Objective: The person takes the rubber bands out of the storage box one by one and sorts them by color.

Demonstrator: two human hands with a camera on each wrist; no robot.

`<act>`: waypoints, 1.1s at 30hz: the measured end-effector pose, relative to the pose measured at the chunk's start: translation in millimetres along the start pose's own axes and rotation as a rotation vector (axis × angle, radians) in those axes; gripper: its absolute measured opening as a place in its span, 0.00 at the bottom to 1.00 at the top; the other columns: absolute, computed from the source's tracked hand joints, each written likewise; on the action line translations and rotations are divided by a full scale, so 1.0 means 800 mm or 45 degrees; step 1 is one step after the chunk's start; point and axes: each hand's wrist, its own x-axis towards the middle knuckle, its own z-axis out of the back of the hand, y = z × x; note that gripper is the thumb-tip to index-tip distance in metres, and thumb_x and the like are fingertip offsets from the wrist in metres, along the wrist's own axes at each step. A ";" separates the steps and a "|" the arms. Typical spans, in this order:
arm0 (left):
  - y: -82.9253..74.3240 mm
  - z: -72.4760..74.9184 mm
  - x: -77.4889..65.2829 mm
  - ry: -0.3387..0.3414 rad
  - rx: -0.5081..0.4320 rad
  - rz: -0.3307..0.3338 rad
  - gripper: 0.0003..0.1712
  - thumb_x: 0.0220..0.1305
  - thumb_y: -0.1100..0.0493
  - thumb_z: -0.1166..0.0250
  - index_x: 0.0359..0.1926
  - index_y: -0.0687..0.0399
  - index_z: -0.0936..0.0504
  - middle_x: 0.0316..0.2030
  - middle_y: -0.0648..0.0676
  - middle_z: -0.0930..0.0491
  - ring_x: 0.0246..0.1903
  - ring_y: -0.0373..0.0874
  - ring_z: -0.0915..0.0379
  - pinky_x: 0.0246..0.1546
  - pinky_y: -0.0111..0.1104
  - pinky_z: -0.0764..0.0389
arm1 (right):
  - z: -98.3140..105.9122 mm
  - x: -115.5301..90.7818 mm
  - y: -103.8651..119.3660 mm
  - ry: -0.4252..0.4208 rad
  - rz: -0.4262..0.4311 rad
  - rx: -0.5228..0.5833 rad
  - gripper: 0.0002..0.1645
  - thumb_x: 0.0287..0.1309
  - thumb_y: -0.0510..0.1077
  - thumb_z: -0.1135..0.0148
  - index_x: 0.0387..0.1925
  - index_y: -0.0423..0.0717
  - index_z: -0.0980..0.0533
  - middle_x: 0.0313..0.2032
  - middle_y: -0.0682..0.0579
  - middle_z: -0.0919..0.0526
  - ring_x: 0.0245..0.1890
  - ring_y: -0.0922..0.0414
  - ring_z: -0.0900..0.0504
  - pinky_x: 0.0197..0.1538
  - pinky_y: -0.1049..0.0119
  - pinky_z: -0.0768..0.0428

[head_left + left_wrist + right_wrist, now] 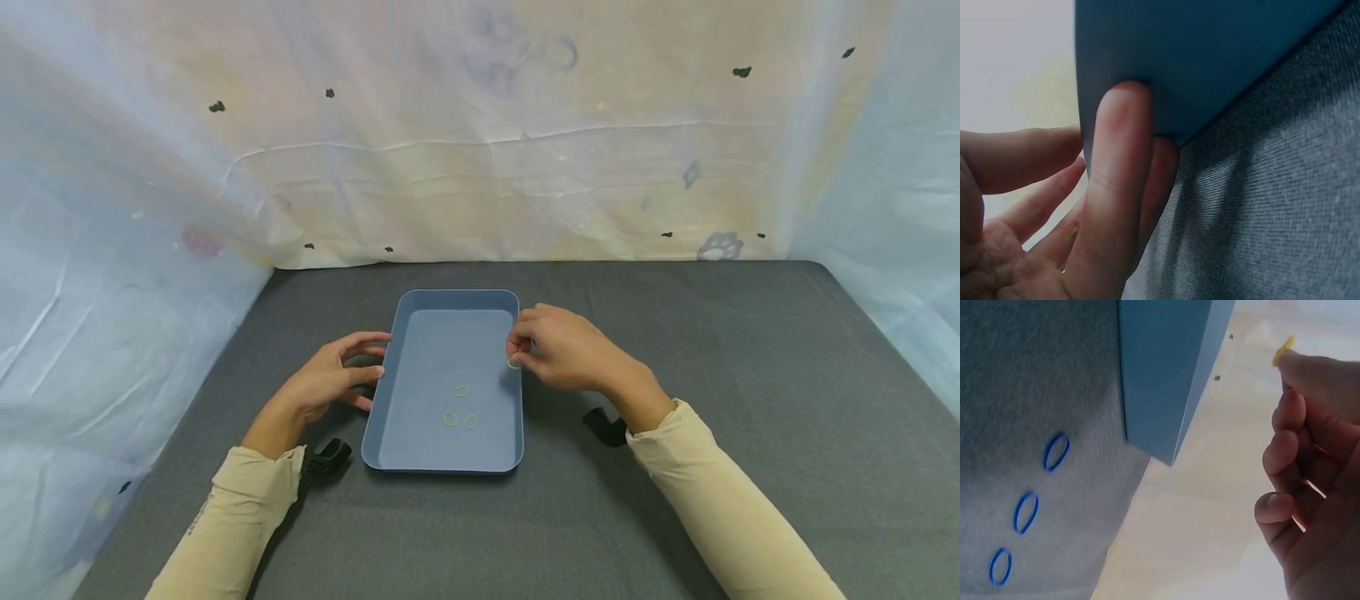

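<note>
A shallow blue-grey tray (431,350) lies on the grey cloth, with three thin yellow rings, like rubber bands (461,396), on its floor. At the tray's left side, my left hand (322,383) touches the outer wall with spread, mostly straight fingers; the left wrist view shows the fingertips (1124,112) against that wall. Over the tray's right rim is my right hand (562,346), pinching another yellow rubber band (1282,352) between thumb and a finger. Its other fingers are curled. On the cloth beside the tray lie three blue rubber bands (1025,512), seen only in the right wrist view.
Grey cloth (735,375) covers the table. Patterned pale sheets (480,192) hang behind and at both sides. Black wrist-worn pieces (606,427) stick out below both forearms.
</note>
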 end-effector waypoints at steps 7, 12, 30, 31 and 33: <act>0.002 -0.001 0.001 0.005 -0.009 -0.005 0.35 0.72 0.63 0.40 0.75 0.53 0.41 0.71 0.68 0.41 0.45 0.51 0.19 0.34 0.45 0.12 | 0.006 -0.016 -0.010 -0.049 -0.091 0.019 0.04 0.63 0.46 0.32 0.31 0.56 0.18 0.33 0.61 0.22 0.38 0.57 0.25 0.39 0.65 0.25; 0.004 0.001 0.000 0.009 -0.002 -0.005 0.35 0.72 0.61 0.40 0.76 0.52 0.41 0.71 0.68 0.42 0.47 0.51 0.20 0.35 0.46 0.12 | 0.005 -0.028 -0.015 -0.047 -0.157 0.027 0.04 0.63 0.45 0.33 0.31 0.56 0.18 0.32 0.60 0.22 0.38 0.58 0.26 0.39 0.64 0.26; 0.001 -0.001 0.001 0.010 0.000 -0.009 0.35 0.72 0.62 0.40 0.75 0.53 0.41 0.71 0.66 0.41 0.52 0.55 0.23 0.35 0.45 0.12 | -0.016 -0.061 -0.029 -0.068 -0.266 -0.126 0.04 0.59 0.44 0.31 0.29 0.55 0.17 0.31 0.60 0.21 0.36 0.60 0.25 0.38 0.63 0.23; 0.001 -0.001 0.001 0.011 0.004 -0.007 0.35 0.72 0.61 0.40 0.75 0.53 0.41 0.71 0.66 0.41 0.53 0.56 0.24 0.35 0.45 0.12 | -0.017 -0.061 -0.030 -0.073 -0.261 -0.133 0.04 0.59 0.43 0.31 0.29 0.55 0.17 0.31 0.60 0.20 0.36 0.59 0.25 0.38 0.63 0.23; -0.001 0.000 0.001 0.010 0.008 -0.007 0.35 0.72 0.62 0.40 0.75 0.53 0.41 0.71 0.66 0.40 0.53 0.56 0.24 0.35 0.45 0.12 | -0.018 -0.061 -0.033 -0.087 -0.260 -0.153 0.04 0.59 0.43 0.31 0.29 0.54 0.17 0.31 0.59 0.20 0.35 0.59 0.25 0.37 0.62 0.23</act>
